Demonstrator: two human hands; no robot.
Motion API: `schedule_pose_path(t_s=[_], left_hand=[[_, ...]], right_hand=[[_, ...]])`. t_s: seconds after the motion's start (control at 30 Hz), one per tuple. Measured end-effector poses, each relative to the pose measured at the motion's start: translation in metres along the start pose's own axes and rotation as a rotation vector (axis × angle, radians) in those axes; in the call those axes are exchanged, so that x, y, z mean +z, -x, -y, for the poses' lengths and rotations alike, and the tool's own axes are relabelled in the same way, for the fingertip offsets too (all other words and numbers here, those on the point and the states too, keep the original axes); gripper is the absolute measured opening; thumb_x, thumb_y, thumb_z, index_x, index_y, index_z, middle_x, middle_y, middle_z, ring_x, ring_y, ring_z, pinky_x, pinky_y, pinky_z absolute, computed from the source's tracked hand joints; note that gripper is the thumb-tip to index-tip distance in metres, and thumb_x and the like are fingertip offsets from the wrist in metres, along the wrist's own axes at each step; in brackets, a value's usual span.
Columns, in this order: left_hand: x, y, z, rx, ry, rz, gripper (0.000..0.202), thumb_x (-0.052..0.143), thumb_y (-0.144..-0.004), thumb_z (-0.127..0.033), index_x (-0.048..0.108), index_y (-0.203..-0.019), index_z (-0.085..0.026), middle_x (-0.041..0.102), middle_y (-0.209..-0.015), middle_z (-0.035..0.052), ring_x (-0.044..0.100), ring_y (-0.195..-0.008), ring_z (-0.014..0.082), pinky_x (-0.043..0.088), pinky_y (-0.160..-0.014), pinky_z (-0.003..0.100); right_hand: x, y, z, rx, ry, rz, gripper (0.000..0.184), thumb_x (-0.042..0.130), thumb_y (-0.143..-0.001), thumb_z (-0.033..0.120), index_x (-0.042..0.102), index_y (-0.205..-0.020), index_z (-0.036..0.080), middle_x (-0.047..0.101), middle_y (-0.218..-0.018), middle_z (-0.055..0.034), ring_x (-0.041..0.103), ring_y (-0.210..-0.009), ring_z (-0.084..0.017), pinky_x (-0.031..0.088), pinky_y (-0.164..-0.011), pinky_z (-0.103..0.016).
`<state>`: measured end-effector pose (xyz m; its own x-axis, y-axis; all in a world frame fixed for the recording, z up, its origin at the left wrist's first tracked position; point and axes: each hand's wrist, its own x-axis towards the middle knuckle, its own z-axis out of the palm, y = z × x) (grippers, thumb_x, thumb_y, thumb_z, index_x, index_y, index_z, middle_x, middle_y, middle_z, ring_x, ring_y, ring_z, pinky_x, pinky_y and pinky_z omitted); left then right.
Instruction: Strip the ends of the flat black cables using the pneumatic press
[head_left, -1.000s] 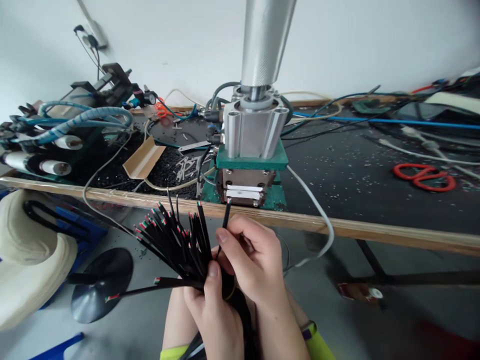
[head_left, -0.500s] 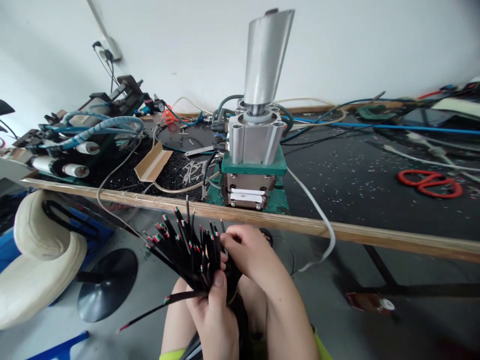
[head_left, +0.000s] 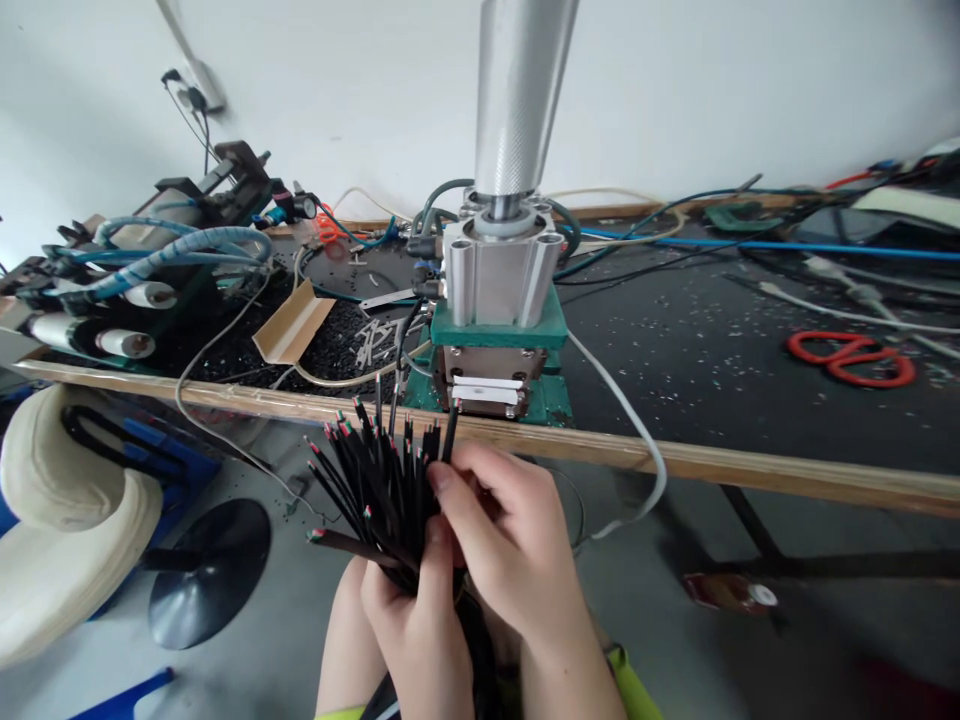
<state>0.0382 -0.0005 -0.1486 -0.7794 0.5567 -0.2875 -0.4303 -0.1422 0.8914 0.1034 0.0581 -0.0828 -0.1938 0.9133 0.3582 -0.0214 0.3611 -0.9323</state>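
My left hand (head_left: 420,610) is closed round a thick bundle of black cables (head_left: 375,490), whose ends fan upward and to the left. Small red, green and white wire tips show at many of the ends. With thumb and fingers pinched, my right hand (head_left: 502,530) grips one black cable (head_left: 451,430) at the bundle's right side, its tip pointing up. That tip stands just in front of the pneumatic press (head_left: 499,330), near the white strips (head_left: 487,392) on its front. The lower part of the bundle hangs down between my knees.
A wooden-edged bench (head_left: 675,462) runs across in front. On it lie red-handled scissors (head_left: 851,360), a bent cardboard piece (head_left: 294,325), a second machine (head_left: 135,270), loose hoses and scraps. A cream-padded chair (head_left: 60,500) stands at the left, and a white cable (head_left: 630,420) hangs over the edge.
My right hand has risen slightly, and the cable in its fingers now stands up apart from the bundle. The cable jutting left shows less length. The view has shifted a little.
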Motion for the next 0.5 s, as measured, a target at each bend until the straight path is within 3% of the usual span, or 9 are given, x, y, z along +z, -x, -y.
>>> schedule_pose_path(t_s=[0.17, 0.3, 0.5], left_hand=[[0.005, 0.002, 0.003, -0.035, -0.015, 0.004, 0.049, 0.104, -0.078, -0.042, 0.087, -0.118, -0.019, 0.092, -0.111, 0.0117, 0.089, -0.097, 0.0333, 0.071, -0.08, 0.038], [0.011, 0.003, 0.005, -0.016, -0.001, 0.002, 0.042, 0.101, -0.082, -0.036, 0.086, -0.117, -0.02, 0.092, -0.113, 0.0092, 0.088, -0.099, 0.0284, 0.069, -0.087, 0.035], [0.021, 0.01, 0.001, 0.049, 0.054, -0.039, 0.03, 0.102, -0.081, -0.029, 0.084, -0.105, -0.023, 0.088, -0.092, -0.0014, 0.082, -0.079, 0.0179, 0.065, -0.077, 0.026]], right_hand=[[0.002, -0.005, -0.016, 0.314, -0.333, -0.043, 0.045, 0.072, -0.108, 0.053, 0.063, -0.075, 0.024, 0.052, -0.053, 0.006, 0.045, -0.041, -0.012, 0.035, -0.039, -0.025], [0.002, -0.01, -0.021, 0.387, -0.461, -0.09, 0.044, 0.079, -0.101, 0.056, 0.07, -0.075, 0.022, 0.049, -0.051, 0.0076, 0.043, -0.035, -0.01, 0.034, -0.033, -0.022], [0.006, -0.02, -0.018, 0.465, -0.551, -0.147, 0.047, 0.081, -0.096, 0.053, 0.069, -0.064, 0.021, 0.044, -0.045, 0.0091, 0.036, -0.028, -0.007, 0.028, -0.029, -0.019]])
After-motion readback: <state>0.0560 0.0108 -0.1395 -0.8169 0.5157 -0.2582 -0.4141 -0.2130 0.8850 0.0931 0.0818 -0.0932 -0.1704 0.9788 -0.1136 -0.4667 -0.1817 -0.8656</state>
